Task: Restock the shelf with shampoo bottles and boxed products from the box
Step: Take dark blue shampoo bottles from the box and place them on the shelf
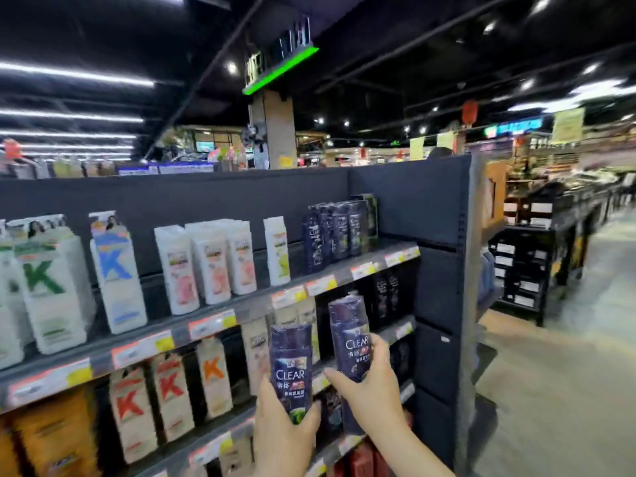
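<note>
Both my hands hold dark Clear shampoo bottles up before the shelf.

Low in the frame, my left hand (282, 428) wraps its fingers round the left bottle (291, 368), and my right hand (370, 387) grips the right bottle (349, 333) from the side; both stand upright, caps up, long axis near vertical, labels toward me. Behind them runs the dark shelf (220, 318) with orange price tags, white bottles (206, 263) at left, more Clear bottles (339, 235) upper right. Beyond, a blurred supermarket aisle under ceiling lights.
</note>
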The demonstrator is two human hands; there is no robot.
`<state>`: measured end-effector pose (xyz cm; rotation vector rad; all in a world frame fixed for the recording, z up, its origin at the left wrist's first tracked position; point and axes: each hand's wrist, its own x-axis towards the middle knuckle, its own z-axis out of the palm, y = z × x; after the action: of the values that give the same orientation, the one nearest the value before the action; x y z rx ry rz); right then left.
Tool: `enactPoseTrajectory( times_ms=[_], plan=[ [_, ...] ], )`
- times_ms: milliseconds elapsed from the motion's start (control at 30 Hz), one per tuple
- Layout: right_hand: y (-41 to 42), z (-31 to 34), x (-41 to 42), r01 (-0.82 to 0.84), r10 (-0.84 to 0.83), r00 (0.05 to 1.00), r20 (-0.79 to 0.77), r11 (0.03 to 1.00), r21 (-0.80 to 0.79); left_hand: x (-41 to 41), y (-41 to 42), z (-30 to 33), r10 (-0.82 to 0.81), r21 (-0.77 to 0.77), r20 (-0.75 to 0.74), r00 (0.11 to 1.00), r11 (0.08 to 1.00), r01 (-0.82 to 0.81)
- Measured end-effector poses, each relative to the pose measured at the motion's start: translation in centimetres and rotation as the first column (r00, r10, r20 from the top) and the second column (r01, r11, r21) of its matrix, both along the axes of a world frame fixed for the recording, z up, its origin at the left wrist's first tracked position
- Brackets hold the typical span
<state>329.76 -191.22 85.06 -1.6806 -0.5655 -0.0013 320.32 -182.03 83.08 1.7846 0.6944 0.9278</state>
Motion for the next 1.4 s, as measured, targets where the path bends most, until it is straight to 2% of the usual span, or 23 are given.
enactPoseTrajectory(
  times_ms=[200, 367, 533, 833, 1033, 1233, 1400],
  plan=[
    [-4.2, 1.4, 10.9, 0.015, -0.014, 1.000, -0.017, 0.999, 0.045, 10.8, -3.7, 1.3, -0.034, -0.025, 0.028, 0.999, 0.999, 0.035],
    [-3.7, 1.6, 18.6, -0.011, 0.015, 0.999, -0.033, 0.994, 0.113, 18.2, -2.7, 2.6, 0.015, 0.042, 0.041, 0.999, 0.999, -0.017],
    [-0.6, 2.7, 27.2, -0.024, 0.022, 1.000, 0.019, 0.992, 0.125, 27.2, 0.4, 4.9, 0.023, 0.102, 0.118, 0.993, 0.994, -0.035],
    [7.8, 8.7, 41.4, -0.097, 0.075, 0.990, 0.124, 0.978, 0.187, 40.7, 8.0, 10.5, 0.079, 0.159, 0.185, 0.980, 0.981, -0.109],
    [13.0, 9.8, 46.2, -0.179, 0.149, 0.976, 0.158, 0.964, 0.197, 46.0, 11.1, 10.6, 0.174, 0.103, 0.234, 0.957, 0.974, -0.202],
    [16.6, 9.5, 48.5, -0.214, 0.183, 0.971, 0.153, 0.952, 0.218, 49.8, 12.6, 10.1, 0.331, 0.152, 0.251, 0.910, 0.914, -0.375],
    [18.0, 8.1, 49.5, -0.160, 0.129, 0.976, 0.174, 0.970, 0.182, 51.1, 13.1, 8.9, 0.384, 0.140, 0.240, 0.892, 0.895, -0.423]
  ],
)
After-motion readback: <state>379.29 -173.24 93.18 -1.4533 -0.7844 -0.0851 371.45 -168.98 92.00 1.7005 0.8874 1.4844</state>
